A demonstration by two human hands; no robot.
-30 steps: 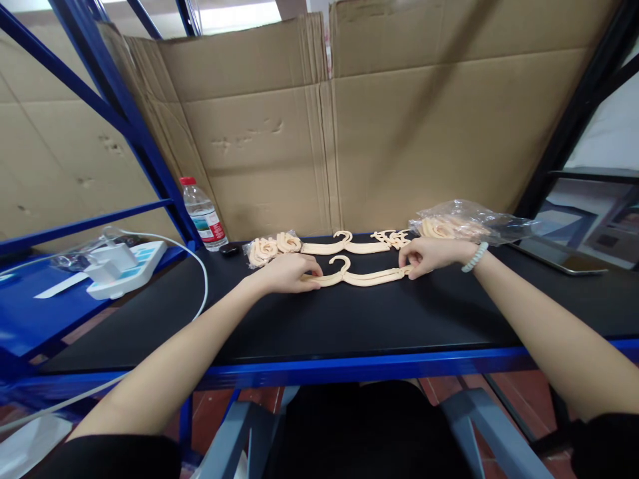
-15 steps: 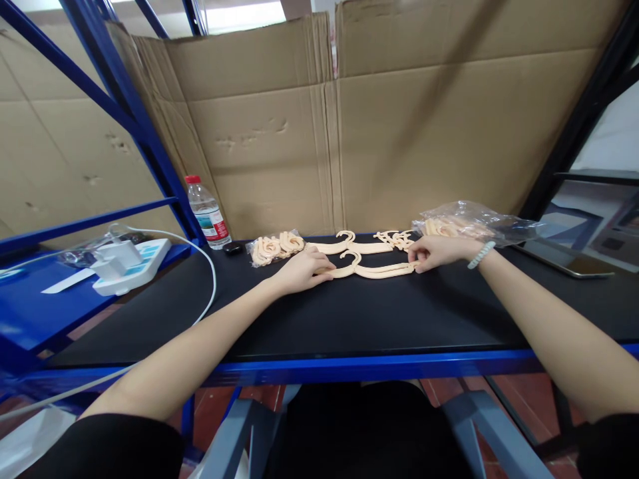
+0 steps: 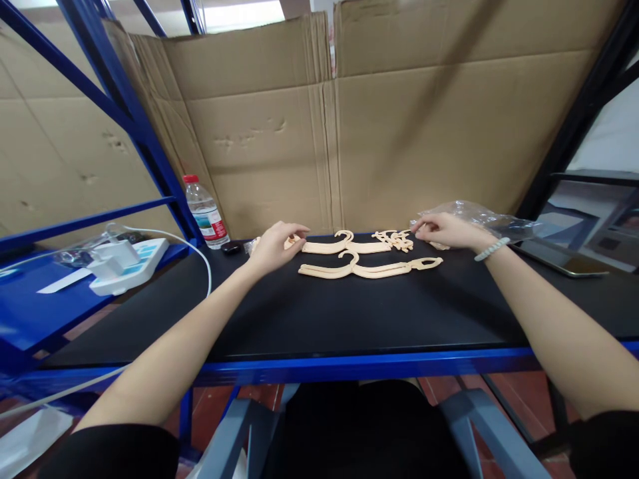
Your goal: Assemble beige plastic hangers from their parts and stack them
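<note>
A beige clothes hanger (image 3: 382, 271) lies on the black tabletop with its hook pointing up and away. A looped piece (image 3: 426, 263) extends from its right end. Behind it rests a second beige hanger (image 3: 368, 247), with a heap of small beige pieces (image 3: 398, 239) at its right. My left hand (image 3: 274, 247) hovers left of the hangers, open, thumb and fingers apart, largely covering a bag of beige parts. My right hand (image 3: 446, 231) is over the clear plastic bag (image 3: 479, 214) on the right, fingers loosely bent and apart, nothing seen in them.
A water bottle (image 3: 206, 216) and a small black object (image 3: 231, 247) stand at the back left. A power strip (image 3: 130, 269) with a white cable sits further left. A tablet-like device (image 3: 564, 259) lies at right. Cardboard (image 3: 259, 133) walls the back edge.
Both hands have let go of the front hanger. My left hand has moved left and up; my right hand has lifted back toward the plastic bag. The looped end piece is now uncovered.
</note>
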